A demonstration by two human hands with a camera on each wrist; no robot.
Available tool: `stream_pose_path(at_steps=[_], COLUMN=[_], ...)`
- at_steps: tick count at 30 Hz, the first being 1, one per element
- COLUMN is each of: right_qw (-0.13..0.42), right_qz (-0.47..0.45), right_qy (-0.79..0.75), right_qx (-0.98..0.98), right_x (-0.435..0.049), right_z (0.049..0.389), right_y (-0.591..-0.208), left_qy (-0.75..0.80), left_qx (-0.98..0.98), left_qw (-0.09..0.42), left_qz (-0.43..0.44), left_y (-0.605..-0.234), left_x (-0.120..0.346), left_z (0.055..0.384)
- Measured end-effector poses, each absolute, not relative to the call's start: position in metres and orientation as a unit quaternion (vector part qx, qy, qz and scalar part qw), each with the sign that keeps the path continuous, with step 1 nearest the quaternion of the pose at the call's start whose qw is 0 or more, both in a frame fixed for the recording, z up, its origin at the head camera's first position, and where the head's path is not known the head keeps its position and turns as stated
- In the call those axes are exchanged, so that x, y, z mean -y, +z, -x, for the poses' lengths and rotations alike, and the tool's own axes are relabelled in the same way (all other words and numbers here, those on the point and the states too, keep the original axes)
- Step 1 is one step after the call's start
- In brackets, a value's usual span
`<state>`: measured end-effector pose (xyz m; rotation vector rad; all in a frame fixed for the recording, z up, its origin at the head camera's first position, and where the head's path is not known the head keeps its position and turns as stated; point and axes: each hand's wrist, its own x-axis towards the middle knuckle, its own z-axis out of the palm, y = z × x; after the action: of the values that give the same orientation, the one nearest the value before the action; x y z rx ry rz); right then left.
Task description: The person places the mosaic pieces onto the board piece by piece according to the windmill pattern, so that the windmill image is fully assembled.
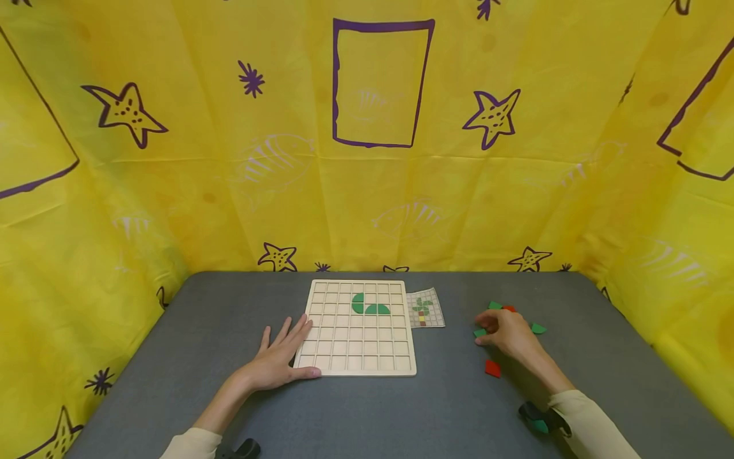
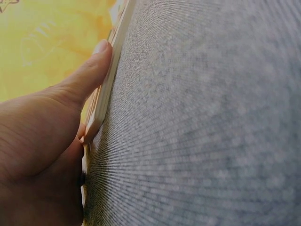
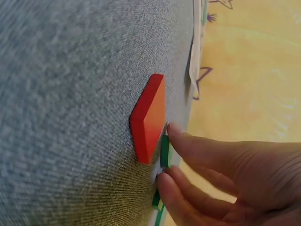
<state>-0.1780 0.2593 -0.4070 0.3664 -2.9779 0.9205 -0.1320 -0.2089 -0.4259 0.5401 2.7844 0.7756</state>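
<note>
A pale wooden grid board [image 1: 355,350] lies on the table and carries several green quarter-round pieces [image 1: 377,309]. With fingers spread, my left hand [image 1: 275,363] rests along its left edge, and the thumb [image 2: 89,70] lies at the board's near edge. To the right, my right hand [image 1: 510,333] is low over loose pieces. Its thumb and fingertips are at opposite ends of a small green piece [image 3: 165,150], which they pinch close to the tabletop. Nearer the body lies a red piece [image 3: 150,122], apart from the hand. The right hand partly hides other pieces.
A pattern card [image 1: 432,315] with a printed plant figure lies against the board's right side. Around the right hand are another green piece [image 1: 538,328] and a red piece [image 1: 509,308]. One more green piece [image 1: 539,426] shows beneath the right wrist strap. Yellow cloth [image 1: 367,210] surrounds the grey table.
</note>
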Motion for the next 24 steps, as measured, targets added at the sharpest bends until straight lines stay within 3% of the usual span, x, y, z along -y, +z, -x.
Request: stream_pose_path(at_steps=[24], right_qw=[0.024], right_qz=[-0.155], right_qy=[0.329], right_qx=[0.931], right_x=[-0.2526], right_z=[0.1790], right_y=[-0.4072], left_qy=[0.268], left_qx=[-0.940], left_qw=[0.098], left_qz=[-0.185], left_y=[-0.4244], left_x=[0.2071], left_z=[0.1312])
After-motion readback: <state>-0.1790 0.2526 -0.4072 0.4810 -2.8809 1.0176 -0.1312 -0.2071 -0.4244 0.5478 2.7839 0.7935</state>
